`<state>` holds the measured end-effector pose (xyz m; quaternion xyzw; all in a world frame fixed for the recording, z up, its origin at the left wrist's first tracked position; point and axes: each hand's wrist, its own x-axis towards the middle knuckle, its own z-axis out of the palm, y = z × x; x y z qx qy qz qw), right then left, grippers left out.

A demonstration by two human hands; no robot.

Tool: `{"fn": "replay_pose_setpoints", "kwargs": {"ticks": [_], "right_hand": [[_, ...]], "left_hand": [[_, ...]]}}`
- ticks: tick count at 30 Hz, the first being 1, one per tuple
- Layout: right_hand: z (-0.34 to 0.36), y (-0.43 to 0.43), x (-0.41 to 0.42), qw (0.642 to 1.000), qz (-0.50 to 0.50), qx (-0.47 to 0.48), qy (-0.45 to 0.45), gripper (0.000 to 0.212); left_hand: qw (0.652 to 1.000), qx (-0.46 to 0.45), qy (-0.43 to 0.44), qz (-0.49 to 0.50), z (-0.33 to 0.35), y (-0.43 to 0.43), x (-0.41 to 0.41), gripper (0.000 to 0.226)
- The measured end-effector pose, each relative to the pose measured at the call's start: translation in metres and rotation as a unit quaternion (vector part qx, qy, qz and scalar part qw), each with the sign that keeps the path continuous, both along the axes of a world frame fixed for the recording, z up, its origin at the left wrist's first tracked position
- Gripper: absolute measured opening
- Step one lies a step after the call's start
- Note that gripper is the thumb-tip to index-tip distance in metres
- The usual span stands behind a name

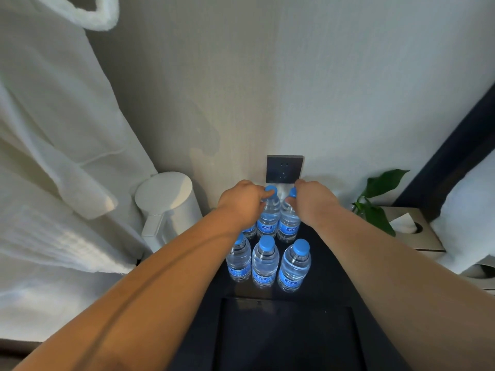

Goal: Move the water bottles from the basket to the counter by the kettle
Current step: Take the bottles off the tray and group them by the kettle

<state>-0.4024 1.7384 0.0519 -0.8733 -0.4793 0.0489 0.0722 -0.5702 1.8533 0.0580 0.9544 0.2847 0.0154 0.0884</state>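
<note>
Forearms (166, 285) extended | left hand (242, 203), right hand (312, 200) each seemingly pinch rear bottle (268, 220) cap | bottles (265, 261) upright, caps up

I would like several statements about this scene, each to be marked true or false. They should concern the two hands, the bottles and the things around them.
1. The left hand grips the cap of a back-row water bottle. True.
2. The right hand hangs idle and holds nothing. False: it grips the top of the neighbouring bottle.
3. Three front-row bottles stand upright with blue caps. True.
4. The white kettle stands to the right of the bottles. False: it stands to their left; a plant and a tissue box are on the right.
5. A plug sits in the wall socket. False: the socket is empty.
</note>
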Motion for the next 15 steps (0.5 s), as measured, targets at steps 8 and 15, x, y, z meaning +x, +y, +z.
{"fn": "replay_pose_setpoints", "kwargs": {"ticks": [8, 15], "right_hand": [[0.001, -0.001, 0.000, 1.000, -0.004, -0.014, 0.006, 0.044], [-0.003, -0.014, -0.007, 0.998, -0.018, 0.041, 0.048, 0.047]], "left_hand": [[1.000, 0.000, -0.001, -0.004, -0.001, 0.002, 0.000, 0.048], [1.000, 0.006, -0.004, -0.027, -0.003, -0.002, -0.004, 0.051]]}}
